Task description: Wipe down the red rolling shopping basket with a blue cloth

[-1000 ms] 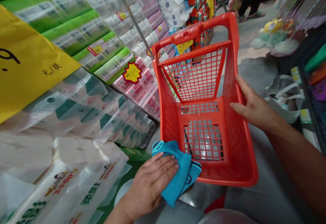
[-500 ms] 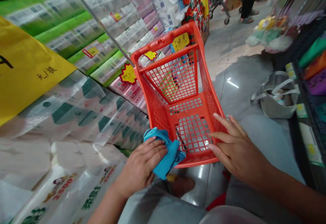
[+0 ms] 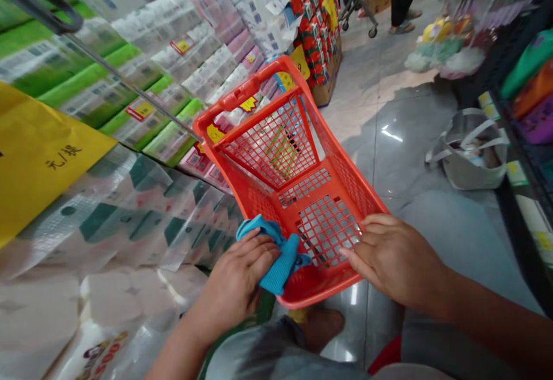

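Observation:
An orange-red plastic shopping basket with mesh walls and a long pull handle stands tilted before me, its inside showing only the bare grid floor. My left hand presses a blue cloth against the basket's near left corner, fingers closed over it. Part of the cloth hangs inside the rim. On the opposite side, my right hand grips the basket's right rim near the front corner, with the fingers curled over the edge and the thumb toward the inside.
Stacked tissue packs line the left side, with a large yellow price sign. A grey tote bag sits on the floor by the right shelf. Further off are a shopping cart and a person's legs.
My right hand has gone from spread fingers to closing on the basket's right rim. The basket has turned, its far end swinging left and its handle with it. The cloth stays under my left hand.

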`<control>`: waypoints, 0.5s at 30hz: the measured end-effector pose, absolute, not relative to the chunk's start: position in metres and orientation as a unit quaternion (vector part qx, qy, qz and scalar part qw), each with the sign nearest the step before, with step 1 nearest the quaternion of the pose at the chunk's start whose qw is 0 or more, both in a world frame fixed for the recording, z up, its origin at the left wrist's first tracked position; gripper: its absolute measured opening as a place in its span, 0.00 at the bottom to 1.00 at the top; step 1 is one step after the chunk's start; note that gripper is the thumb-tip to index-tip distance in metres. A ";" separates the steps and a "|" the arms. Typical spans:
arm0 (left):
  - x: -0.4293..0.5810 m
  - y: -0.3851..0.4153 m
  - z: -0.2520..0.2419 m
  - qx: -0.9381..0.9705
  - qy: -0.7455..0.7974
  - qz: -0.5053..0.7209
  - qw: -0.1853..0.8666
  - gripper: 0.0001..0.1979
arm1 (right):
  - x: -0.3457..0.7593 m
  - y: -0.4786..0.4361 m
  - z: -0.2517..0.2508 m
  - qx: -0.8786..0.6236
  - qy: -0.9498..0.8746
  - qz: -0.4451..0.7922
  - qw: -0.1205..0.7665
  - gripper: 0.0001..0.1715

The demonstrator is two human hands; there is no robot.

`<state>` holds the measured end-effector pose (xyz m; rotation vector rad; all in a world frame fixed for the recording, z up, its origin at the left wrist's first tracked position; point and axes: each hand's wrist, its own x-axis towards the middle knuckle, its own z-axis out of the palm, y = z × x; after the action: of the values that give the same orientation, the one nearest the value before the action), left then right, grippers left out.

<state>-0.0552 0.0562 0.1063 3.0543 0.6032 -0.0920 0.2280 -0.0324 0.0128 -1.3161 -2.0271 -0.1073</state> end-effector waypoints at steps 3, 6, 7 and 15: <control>-0.058 0.100 0.116 0.974 0.225 -0.039 -0.013 0.24 | 0.224 -0.031 0.007 -0.501 -0.772 -0.047 0.387 0.23; -0.050 0.117 0.122 0.967 0.244 -0.066 -0.016 0.22 | 0.227 -0.029 0.007 -0.500 -0.763 -0.046 0.406 0.24; -0.044 0.113 0.123 0.967 0.240 -0.084 0.002 0.22 | 0.229 -0.028 0.007 -0.502 -0.760 -0.042 0.410 0.23; 0.004 0.112 0.128 0.927 0.183 -0.259 0.199 0.17 | 0.241 -0.032 0.009 -0.522 -0.755 -0.009 0.396 0.24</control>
<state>0.0038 0.1123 0.1279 2.5943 0.5114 -0.7246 0.2413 -0.0316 0.0088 -1.3218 -1.9140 -0.0239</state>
